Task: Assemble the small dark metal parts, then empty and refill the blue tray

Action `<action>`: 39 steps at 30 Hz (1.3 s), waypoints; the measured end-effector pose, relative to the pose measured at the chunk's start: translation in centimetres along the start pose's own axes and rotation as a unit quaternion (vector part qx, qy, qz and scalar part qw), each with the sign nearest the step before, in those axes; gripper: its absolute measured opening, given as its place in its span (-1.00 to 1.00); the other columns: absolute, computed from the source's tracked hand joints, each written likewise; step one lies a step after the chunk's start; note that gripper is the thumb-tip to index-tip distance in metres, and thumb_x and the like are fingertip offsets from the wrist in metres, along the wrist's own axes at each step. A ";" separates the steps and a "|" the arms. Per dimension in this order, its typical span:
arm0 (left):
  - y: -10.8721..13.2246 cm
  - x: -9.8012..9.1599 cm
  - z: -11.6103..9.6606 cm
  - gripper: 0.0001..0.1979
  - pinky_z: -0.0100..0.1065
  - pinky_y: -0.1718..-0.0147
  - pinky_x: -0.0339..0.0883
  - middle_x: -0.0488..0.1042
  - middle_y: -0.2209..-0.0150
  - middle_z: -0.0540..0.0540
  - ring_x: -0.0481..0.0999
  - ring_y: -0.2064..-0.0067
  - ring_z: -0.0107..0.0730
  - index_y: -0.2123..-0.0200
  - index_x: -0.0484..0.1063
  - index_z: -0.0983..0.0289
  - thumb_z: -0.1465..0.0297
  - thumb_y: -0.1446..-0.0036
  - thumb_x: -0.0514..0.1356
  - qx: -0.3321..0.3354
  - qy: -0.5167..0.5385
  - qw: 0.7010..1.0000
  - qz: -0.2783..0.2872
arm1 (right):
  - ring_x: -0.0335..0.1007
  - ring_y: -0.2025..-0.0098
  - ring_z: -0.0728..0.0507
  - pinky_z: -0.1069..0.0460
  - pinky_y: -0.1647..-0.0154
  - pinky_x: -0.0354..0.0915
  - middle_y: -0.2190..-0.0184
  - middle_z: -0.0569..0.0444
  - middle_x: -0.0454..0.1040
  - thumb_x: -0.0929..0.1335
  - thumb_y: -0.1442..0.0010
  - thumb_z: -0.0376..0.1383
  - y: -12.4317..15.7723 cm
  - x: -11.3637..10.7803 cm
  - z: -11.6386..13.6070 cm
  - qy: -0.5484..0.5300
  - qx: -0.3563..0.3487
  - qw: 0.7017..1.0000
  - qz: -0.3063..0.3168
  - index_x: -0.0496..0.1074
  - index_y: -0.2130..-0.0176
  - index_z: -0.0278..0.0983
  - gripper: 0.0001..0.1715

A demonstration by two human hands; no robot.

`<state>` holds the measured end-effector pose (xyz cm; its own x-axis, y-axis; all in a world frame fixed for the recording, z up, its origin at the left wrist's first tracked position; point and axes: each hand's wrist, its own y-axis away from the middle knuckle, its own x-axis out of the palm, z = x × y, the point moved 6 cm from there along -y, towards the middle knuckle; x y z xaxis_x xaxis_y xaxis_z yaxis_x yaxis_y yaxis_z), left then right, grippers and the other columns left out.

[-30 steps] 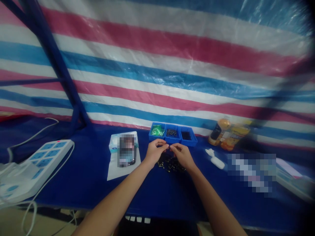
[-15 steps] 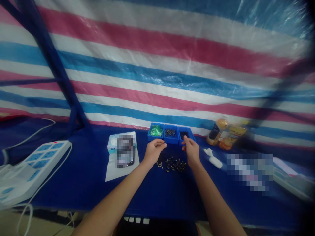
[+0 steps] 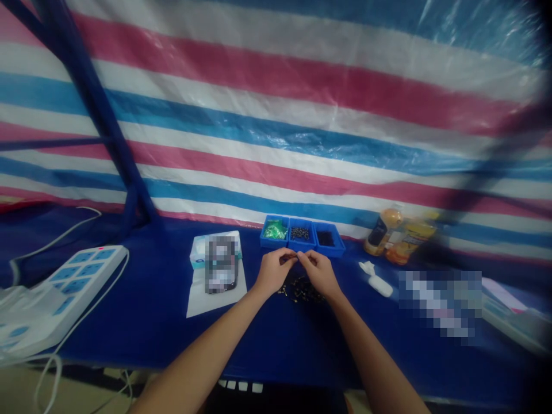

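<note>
- Where the two forearms reach inward from the near edge, they pass above the smooth dark blue table.
- A loose pile of small dark metallic pieces with brass-coloured glints lies on the table between the wrists, partly covered by the hands.
- The left hand is beyond the left side of the pile, fingers curled, thumb and forefinger drawn together.
- The right hand mirrors it; the fingertips of both hands meet or nearly meet. Whether a piece is grasped between them cannot be told.
- Left of the hands, a dark flat device with rounded corners, partly pixelated, overlaps a white paper sheet and a white-and-blue cardboard box.
- At far left is a white power strip with blue socket panels.
- Right of the hands is a small white oval object.
- Just beyond the fingertips, three blue open plastic bins stand side by side. From left to right: shiny green packets, small dark and silvery parts, black parts.
- Behind everything hangs a red, white and blue striped plastic sheet.
</note>
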<state>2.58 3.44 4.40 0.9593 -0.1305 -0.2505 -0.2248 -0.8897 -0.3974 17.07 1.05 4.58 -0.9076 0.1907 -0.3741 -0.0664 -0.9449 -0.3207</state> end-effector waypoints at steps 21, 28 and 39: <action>0.5 0.0 -1.6 -0.83 -0.34 0.17 0.36 0.56 0.26 0.06 0.53 0.24 -0.34 0.21 0.53 0.22 0.31 -0.16 0.20 0.064 -0.093 0.994 -0.013 | 0.12 0.62 0.02 0.09 0.57 0.09 0.67 0.19 0.22 0.33 -0.14 0.07 -1.0 -2.4 -2.9 -0.116 0.080 0.987 -0.075 0.25 0.57 -0.27 -0.48; 0.2 -0.9 -0.4 -0.85 -0.33 0.20 0.32 0.54 0.27 0.05 0.51 0.22 -0.30 0.24 0.52 0.19 0.39 -0.15 0.16 0.037 -0.161 0.986 -0.029 | 0.17 0.66 0.02 0.10 0.66 0.07 0.51 0.09 0.45 0.42 0.01 0.10 -1.3 -6.2 -3.7 -0.086 0.114 0.976 -0.164 0.43 0.09 -0.34 -0.33; 0.5 -1.6 1.5 -0.72 -0.24 0.11 0.29 0.50 0.12 0.08 0.48 0.07 -0.17 0.19 0.53 0.12 0.48 -0.16 0.05 -0.037 -0.312 0.949 0.006 | 0.46 0.34 -0.16 0.01 0.28 0.26 0.41 0.04 0.56 0.37 -0.10 -0.13 -2.0 -3.0 -2.4 0.157 -0.020 0.987 0.030 0.58 0.32 -0.19 -0.76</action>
<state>0.71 3.82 3.29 0.6644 0.1236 -0.7371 -0.1994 -0.9211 -0.3343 20.91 3.01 4.30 -0.7354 0.2135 -0.6431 0.0057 -0.9471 -0.3210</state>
